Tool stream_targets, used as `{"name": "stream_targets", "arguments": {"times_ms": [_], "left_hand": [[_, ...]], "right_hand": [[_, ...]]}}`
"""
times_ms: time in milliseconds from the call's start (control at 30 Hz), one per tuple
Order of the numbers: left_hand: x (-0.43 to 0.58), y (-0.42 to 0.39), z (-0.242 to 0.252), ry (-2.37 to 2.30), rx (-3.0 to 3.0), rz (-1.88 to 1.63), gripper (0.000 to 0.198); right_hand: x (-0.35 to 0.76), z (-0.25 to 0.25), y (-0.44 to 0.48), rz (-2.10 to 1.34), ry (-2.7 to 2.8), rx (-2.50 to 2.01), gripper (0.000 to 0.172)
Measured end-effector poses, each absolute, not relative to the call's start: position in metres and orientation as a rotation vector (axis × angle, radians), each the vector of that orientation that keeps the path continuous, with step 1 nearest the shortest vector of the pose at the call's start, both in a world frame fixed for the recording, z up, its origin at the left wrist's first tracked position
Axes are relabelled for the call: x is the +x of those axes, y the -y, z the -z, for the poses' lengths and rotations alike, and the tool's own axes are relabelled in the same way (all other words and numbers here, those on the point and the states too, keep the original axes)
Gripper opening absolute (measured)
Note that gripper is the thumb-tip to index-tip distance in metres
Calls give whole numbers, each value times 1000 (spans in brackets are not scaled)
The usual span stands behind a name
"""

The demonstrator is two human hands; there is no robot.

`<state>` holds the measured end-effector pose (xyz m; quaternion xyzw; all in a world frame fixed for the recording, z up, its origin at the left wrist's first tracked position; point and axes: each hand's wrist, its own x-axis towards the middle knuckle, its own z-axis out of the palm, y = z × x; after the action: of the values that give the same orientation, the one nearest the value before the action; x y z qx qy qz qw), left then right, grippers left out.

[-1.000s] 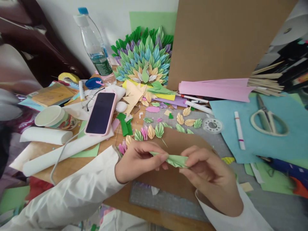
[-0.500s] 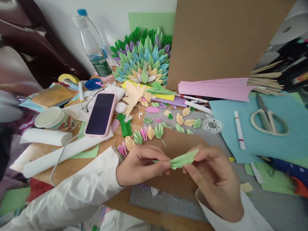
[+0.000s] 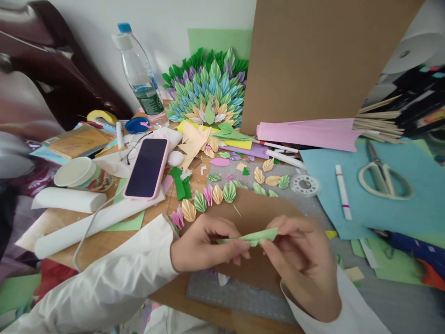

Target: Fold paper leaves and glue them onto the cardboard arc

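Note:
A narrow strip of folded light green paper (image 3: 259,237) is stretched between my two hands. My left hand (image 3: 208,243) pinches its left part between thumb and fingers. At the other end my right hand (image 3: 302,260) grips it with thumb and fingertips. Both hands hover over a brown cardboard piece (image 3: 257,204). Along the cardboard's upper left edge sits a row of pleated paper leaves, among them a green leaf (image 3: 229,191), an orange leaf (image 3: 188,210) and a pink leaf (image 3: 177,218).
A pink-cased phone (image 3: 146,168), a paper cup (image 3: 78,174) and bottles (image 3: 148,95) stand left. Behind is a paper peacock (image 3: 212,93) beside a tall brown board (image 3: 320,60). Scissors (image 3: 382,178), a marker (image 3: 343,192) and a glue gun (image 3: 406,243) lie right, partly on blue paper (image 3: 323,171).
The green paper looks narrower and flatter between my fingers. My right hand has shifted slightly left, and the view has tilted a little.

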<state>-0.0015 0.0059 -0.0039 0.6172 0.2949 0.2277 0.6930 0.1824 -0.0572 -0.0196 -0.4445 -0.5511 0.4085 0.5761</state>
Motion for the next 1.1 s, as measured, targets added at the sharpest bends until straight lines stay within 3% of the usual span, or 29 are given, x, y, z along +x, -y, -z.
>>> {"name": "stream_targets", "arguments": {"times_ms": [200,400,700,900,1100], "left_hand": [[-8,-9,3,-632,1114,-207,39],[-3,-7,2,-536,1397,-520,35],[-4,-7,3,-418,1442,-537,27],[-2,-7,6,-457,1414,-545,21],[-1,-5,7,-489,1442,-574,19]], "right_hand": [[190,11,54,-805,1685,-942,25],[189,17,53,-864,1575,-995,20],[183,6,54,-1134,1599,-1014,18],[181,9,55,-1080,1564,-989,16],[191,12,52,-835,1777,-931,30]]}}
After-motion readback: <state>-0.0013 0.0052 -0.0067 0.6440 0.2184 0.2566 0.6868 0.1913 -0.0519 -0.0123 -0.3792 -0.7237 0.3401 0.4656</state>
